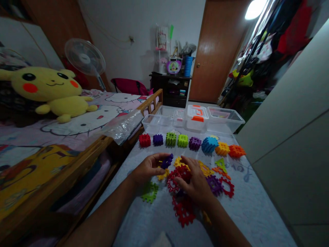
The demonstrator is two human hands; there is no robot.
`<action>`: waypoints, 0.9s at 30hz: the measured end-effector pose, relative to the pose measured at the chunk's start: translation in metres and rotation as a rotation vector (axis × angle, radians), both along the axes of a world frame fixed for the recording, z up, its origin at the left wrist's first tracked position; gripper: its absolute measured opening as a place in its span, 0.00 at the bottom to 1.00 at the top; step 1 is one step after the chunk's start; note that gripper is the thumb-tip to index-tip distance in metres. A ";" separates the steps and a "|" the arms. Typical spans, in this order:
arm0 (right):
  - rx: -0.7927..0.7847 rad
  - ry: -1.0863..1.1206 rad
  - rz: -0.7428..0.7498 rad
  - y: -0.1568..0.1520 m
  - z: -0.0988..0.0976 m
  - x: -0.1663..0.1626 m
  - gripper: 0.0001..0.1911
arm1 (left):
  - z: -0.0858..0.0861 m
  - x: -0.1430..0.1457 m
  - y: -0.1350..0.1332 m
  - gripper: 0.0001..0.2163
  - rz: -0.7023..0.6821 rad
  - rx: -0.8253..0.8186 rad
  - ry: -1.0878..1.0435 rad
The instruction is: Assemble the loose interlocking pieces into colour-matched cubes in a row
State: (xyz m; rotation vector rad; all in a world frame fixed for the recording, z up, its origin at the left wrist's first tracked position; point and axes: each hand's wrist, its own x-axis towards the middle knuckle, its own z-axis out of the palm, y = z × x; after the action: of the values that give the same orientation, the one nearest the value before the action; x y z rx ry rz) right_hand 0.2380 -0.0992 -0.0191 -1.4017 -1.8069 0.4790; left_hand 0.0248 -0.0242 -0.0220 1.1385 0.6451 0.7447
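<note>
Between the thumb and fingers of my left hand [147, 168] is a purple interlocking block piece [167, 161] with notched edges. My right hand [194, 180] hovers over or rests on a heap of flat toothed pieces, thumb and fingers spread. Under and beside it lie red pieces [172, 180], and a larger red square piece [183, 210] is nearer to me. Yellow pieces [205, 168] and a purple piece [215, 184] lie to its right. A green square piece [149, 192] sits below my left hand.
Assembled blocks stand in a row behind the pieces, from a red cube [144, 140] to an orange block [236, 151]. Clear plastic boxes [224, 118] line the table's far end. A wooden bed rail [102, 144] borders the left, a pale cabinet [293, 137] the right.
</note>
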 end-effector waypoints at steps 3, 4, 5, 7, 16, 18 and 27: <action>-0.054 0.078 0.010 -0.001 -0.003 -0.005 0.36 | 0.003 0.005 -0.005 0.29 -0.069 0.182 0.162; -0.069 0.087 0.012 -0.001 -0.003 -0.006 0.34 | 0.004 0.007 -0.007 0.28 -0.084 0.265 0.214; -0.084 0.091 0.015 0.000 -0.003 -0.006 0.31 | 0.005 0.008 -0.008 0.27 -0.095 0.344 0.258; -0.119 0.095 0.028 0.000 -0.002 -0.007 0.26 | 0.007 0.009 -0.010 0.26 -0.111 0.468 0.328; -0.174 0.119 0.047 -0.001 0.005 -0.008 0.25 | 0.027 0.020 -0.014 0.26 -0.161 0.892 0.748; -0.171 0.118 0.055 -0.001 0.001 -0.008 0.26 | 0.033 0.022 -0.015 0.25 -0.154 0.948 0.826; -0.050 0.073 -0.030 -0.001 -0.013 -0.002 0.29 | 0.064 -0.010 0.074 0.22 0.117 1.050 1.246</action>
State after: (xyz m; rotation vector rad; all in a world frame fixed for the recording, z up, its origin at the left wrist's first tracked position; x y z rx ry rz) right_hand 0.2361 -0.1003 -0.0322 -1.4250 -1.7237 0.5563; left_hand 0.0151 0.0496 0.0418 2.6033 1.4226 0.3579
